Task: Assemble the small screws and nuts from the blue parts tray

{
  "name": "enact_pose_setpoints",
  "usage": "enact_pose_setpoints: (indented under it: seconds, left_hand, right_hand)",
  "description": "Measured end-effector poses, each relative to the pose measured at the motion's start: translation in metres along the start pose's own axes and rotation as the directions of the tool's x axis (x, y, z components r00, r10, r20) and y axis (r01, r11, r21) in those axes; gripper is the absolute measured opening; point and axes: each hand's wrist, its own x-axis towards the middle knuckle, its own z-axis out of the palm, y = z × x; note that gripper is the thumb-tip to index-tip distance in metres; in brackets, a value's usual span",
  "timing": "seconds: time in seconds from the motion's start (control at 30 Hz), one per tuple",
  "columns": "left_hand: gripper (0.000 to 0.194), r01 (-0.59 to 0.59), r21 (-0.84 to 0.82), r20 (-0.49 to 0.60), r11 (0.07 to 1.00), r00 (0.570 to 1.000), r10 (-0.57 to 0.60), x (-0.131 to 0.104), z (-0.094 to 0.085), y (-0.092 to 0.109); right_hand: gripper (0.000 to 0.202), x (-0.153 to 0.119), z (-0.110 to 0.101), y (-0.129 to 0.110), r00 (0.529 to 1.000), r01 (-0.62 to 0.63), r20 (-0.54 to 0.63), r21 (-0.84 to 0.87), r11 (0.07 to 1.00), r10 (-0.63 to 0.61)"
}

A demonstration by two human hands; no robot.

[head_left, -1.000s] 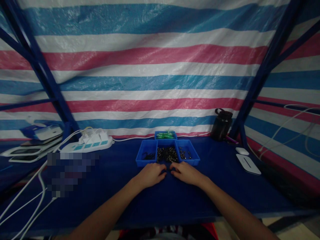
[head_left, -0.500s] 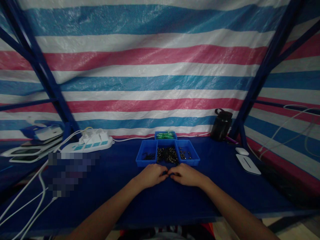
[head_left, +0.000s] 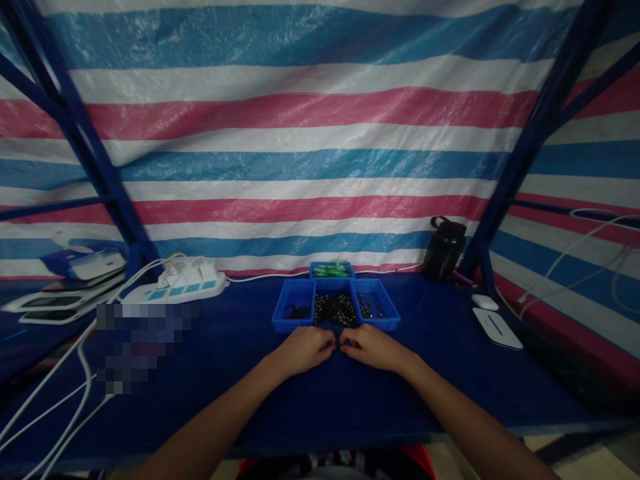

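Observation:
My left hand (head_left: 304, 349) and my right hand (head_left: 371, 348) rest low over the blue table, just in front of the bins, a small gap between them. Both have curled fingers with the tips pinched together; anything held there is too small or hidden to make out. Right beyond them stands a blue bin (head_left: 277, 321) with dark small parts (head_left: 298, 311). The middle bin holds a heap of small black and brass-coloured parts (head_left: 336, 309). To its right, another blue bin (head_left: 393, 319) has a few metallic pieces (head_left: 369, 308). Behind, a smaller bin carries green items (head_left: 331, 270).
A white power strip (head_left: 190, 288) with plugs and cables lies at left, near stacked white-framed devices (head_left: 55, 308). At right are a dark bottle (head_left: 444, 250), a white flat device (head_left: 497, 328) and a small white case (head_left: 485, 303). Striped sheeting (head_left: 320, 163) hangs behind.
My hands have drawn slightly apart; their fingertips met before and now a narrow gap shows. The bins and other things stay in place.

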Motion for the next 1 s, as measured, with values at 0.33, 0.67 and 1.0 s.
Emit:
enact_pose_setpoints:
  seconds: [0.33, 0.67, 1.0]
  left_hand:
    - [0.016, 0.001, 0.024, 0.013, 1.000, 1.000, -0.002, -0.0006, -0.0008, 0.0013]
    - [0.016, 0.026, 0.004, 0.002, 1.000, 1.000, -0.026, 0.0002, 0.0018, -0.0022]
    - [0.018, 0.023, 0.011, -0.024, 1.000, 0.999, -0.023, -0.0008, 0.0006, -0.0004]
  right_hand:
    - [0.013, 0.0003, 0.0002, -0.0002, 1.000, -0.002, 0.023, 0.008, 1.000, 0.002]
    - [0.013, 0.0001, -0.0024, 0.0001, 1.000, -0.018, 0.011, 0.017, 1.000, 0.018]
    - [0.014, -0.0002, -0.0038, -0.0023, 1.000, -0.011, 0.005, -0.019, 1.000, 0.011]
